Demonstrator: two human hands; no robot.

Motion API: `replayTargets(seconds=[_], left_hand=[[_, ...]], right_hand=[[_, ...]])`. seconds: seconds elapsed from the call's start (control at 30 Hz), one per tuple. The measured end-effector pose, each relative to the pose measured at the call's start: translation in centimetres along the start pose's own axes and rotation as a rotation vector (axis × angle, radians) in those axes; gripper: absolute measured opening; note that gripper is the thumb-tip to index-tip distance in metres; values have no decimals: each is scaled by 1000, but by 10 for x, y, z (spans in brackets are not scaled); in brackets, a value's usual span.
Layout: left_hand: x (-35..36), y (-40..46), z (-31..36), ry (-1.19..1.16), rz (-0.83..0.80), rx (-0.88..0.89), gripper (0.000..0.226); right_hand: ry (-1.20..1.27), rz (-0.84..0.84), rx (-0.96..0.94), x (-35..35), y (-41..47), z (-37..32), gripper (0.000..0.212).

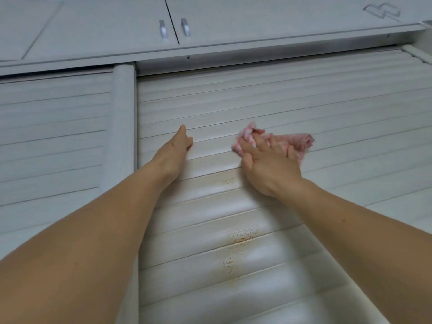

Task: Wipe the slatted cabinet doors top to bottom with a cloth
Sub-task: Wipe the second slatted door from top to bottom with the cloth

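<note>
White slats fill most of the view: the big slatted door (268,206) in the middle, running from the top rail down to the bottom edge of the picture, and a 2nd slatted door (53,141) to its left, behind a rounded vertical post (123,118). Above them are 2 flat upper cabinet doors with metal handles (174,28).

Both forearms reach up to the middle door. The right hand (268,164) lies flat with spread, straight fingers on the pink and white cloth (297,142) and presses it against a slat in the upper half of this door, a little right of its centre. It does not clench the cloth; it only pushes it against the surface. The left hand (176,150) holds nothing; it rests against the slats near the door's left edge, but its fingers are turned away, so I cannot tell if they are straight or curled.

I judge the work is in an early to middle part. The cloth is near the upper slats, and lower on the same door 3 patches of rusty brown specks (242,237) are not yet cleaned. Whether the left door is already wiped, the picture does not show.
</note>
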State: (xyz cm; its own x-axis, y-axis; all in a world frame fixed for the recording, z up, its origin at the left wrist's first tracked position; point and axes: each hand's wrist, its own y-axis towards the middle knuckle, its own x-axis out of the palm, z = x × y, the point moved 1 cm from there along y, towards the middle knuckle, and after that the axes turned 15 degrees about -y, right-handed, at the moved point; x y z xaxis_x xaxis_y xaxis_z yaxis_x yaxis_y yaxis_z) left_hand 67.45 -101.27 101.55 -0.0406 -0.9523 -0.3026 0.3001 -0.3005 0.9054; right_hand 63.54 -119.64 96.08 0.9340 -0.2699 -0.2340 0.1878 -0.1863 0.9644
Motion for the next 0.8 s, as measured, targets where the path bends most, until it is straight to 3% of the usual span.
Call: replayTargets(seconds=[0.07,0.2,0.27,0.43,0.7,0.8], left_hand=[[-3,3,0,-22,17,-13,56],[-6,7,3,-140,13,-76,55],[-7,6,4,-91,26,-105,58],[-5,3,1,-67,6,-103,62],[1,-4,-3,168,-6,67,52],[-3,-7,-7,220,-19,77,50]], right_hand=[[43,-12,-53,0,-1,-25,51],[11,24,-358,6,-19,-89,52],[4,30,-480,8,-30,-107,50],[-33,112,-622,15,-41,-83,50],[21,85,-389,9,-35,13,57],[20,104,-266,5,-23,62,44]])
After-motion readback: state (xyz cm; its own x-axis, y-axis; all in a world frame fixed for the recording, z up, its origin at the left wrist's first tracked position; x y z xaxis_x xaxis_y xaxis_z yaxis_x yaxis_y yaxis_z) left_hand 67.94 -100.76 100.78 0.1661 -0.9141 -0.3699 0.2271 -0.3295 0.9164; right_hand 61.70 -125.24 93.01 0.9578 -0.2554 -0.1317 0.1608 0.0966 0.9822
